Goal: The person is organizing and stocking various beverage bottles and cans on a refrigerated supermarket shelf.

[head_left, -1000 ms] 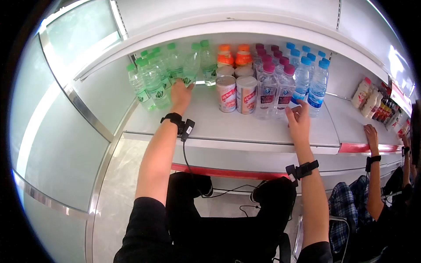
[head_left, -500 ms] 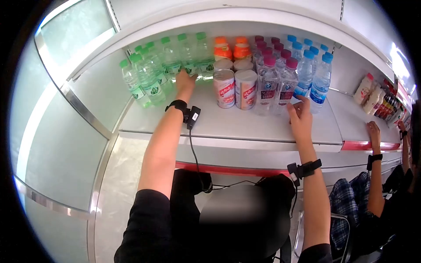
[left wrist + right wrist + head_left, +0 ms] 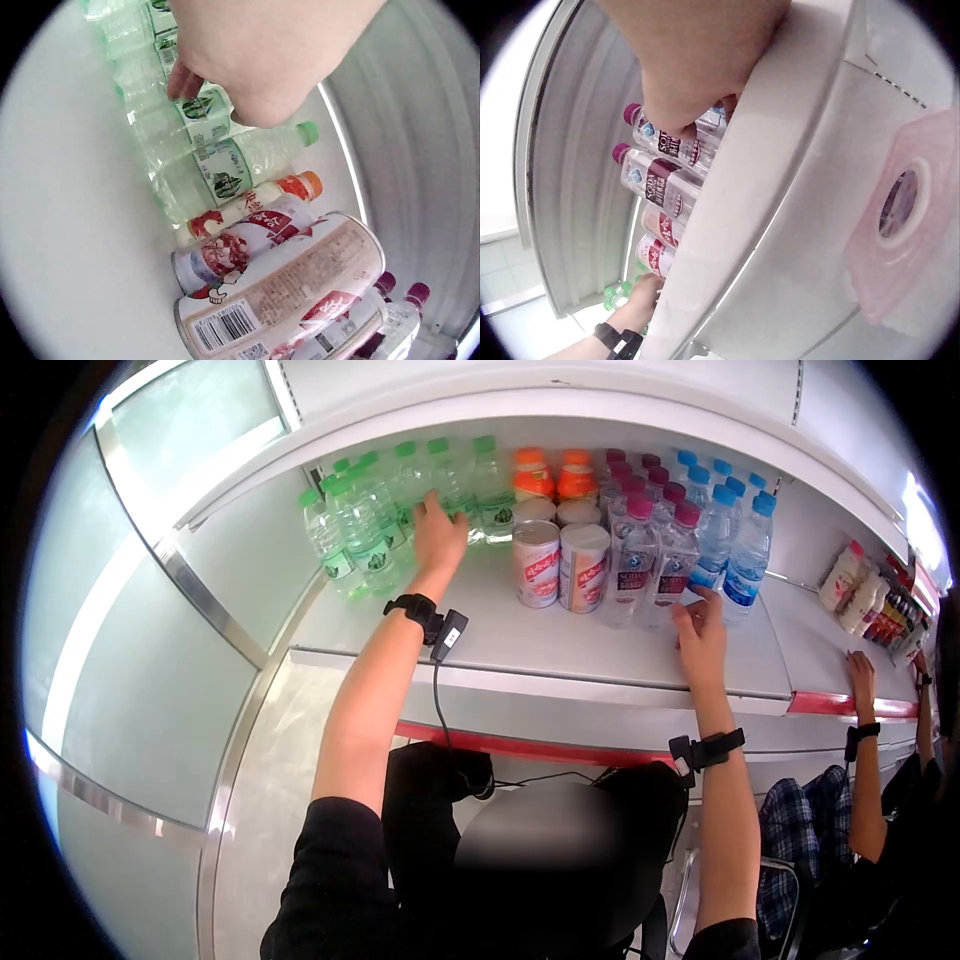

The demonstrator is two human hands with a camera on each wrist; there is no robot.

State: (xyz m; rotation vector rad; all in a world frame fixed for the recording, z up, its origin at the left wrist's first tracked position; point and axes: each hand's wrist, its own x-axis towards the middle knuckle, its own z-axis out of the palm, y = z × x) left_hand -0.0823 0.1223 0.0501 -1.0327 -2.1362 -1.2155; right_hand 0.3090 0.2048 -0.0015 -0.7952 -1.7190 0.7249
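Note:
My left hand (image 3: 440,545) is at the front of the green-capped water bottles (image 3: 372,550), fingers and thumb spread apart in front of one bottle (image 3: 455,485) of the back row. In the left wrist view its fingertips (image 3: 180,81) lie over that bottle's label (image 3: 201,106). Another green-capped bottle (image 3: 225,174) stands just right of it. My right hand (image 3: 703,640) rests near the shelf's front, fingers loosely bent, beside the front purple-capped soda water bottle (image 3: 672,565). The right wrist view has its fingertips close by that bottle (image 3: 660,142), partly hidden behind the hand.
Two cans (image 3: 538,565) stand mid-shelf, orange-capped bottles (image 3: 533,475) behind them. Blue-capped bottles (image 3: 745,560) stand right of the purple-capped ones. An upper shelf (image 3: 500,405) overhangs everything. A glass partition (image 3: 130,600) is at left. Another person's hand (image 3: 861,680) rests on the neighbouring shelf.
The bottle at my left hand was tilted and now stands upright in the back row. My left fingers have spread and loosened from it. The right hand has stayed in place.

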